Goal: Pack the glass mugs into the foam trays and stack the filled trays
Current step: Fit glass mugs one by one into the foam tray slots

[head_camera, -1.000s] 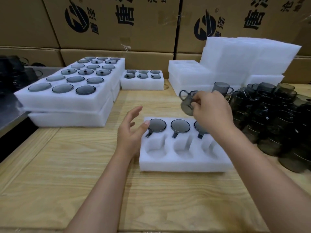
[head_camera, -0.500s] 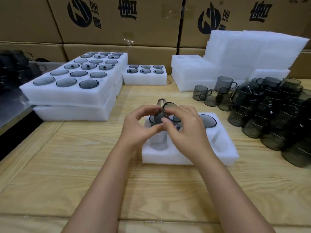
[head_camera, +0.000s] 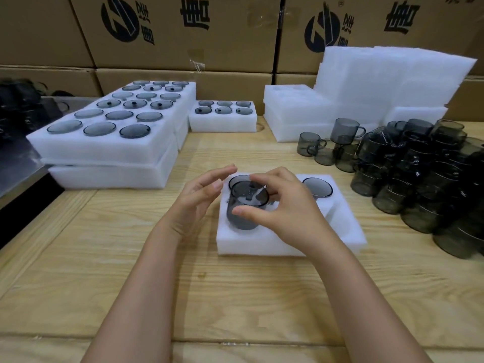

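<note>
A white foam tray (head_camera: 345,229) lies on the wooden table in front of me, with mugs seated in its back row, one at the right (head_camera: 317,187). My right hand (head_camera: 285,213) grips a smoky glass mug (head_camera: 242,213) by its rim, upright and partly sunk in the tray's front-left pocket. My left hand (head_camera: 199,200) hovers just left of the mug, fingers straight and relaxed, holding nothing. A pile of loose dark glass mugs (head_camera: 424,174) fills the table's right side.
Stacked filled trays (head_camera: 110,153) stand at the left, a small filled tray (head_camera: 222,121) behind, and blank foam trays (head_camera: 366,95) at the back right. Cardboard boxes (head_camera: 183,35) wall the rear. A metal surface (head_camera: 15,166) borders the table's left edge.
The mug went from held above the tray with both hands to upright in the front-left pocket. My left hand has let go and moved slightly left.
</note>
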Demonstrator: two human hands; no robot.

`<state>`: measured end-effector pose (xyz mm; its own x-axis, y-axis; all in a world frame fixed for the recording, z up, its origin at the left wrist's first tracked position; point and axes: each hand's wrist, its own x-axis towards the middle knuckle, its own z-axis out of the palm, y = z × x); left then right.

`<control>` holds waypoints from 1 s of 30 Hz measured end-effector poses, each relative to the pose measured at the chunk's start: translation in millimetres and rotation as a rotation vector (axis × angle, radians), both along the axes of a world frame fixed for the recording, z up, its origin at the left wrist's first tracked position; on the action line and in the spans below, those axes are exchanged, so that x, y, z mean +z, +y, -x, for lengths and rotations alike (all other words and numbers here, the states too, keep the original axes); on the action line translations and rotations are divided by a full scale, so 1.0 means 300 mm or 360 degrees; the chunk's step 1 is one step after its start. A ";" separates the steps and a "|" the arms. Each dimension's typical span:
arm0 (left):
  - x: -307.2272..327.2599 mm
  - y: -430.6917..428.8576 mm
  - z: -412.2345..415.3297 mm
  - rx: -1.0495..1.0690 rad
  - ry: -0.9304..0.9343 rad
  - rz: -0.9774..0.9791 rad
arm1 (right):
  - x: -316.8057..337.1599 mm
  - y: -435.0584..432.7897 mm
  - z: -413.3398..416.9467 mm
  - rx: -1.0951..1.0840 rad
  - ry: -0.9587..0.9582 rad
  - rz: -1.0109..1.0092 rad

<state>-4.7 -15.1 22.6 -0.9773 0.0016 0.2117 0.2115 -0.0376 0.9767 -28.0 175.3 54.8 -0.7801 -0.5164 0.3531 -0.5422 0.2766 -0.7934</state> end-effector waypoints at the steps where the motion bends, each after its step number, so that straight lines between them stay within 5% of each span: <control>1: 0.000 0.002 0.000 -0.0001 -0.0005 0.0001 | -0.001 -0.007 -0.007 0.0012 0.0015 -0.0022; 16: -0.004 0.019 0.010 -0.0032 -0.0046 0.0142 | -0.025 -0.030 -0.011 -0.0170 0.0237 -0.0428; 30: 0.012 0.041 0.014 0.0206 0.0012 0.0160 | -0.016 -0.017 0.007 -0.0186 0.0017 -0.0442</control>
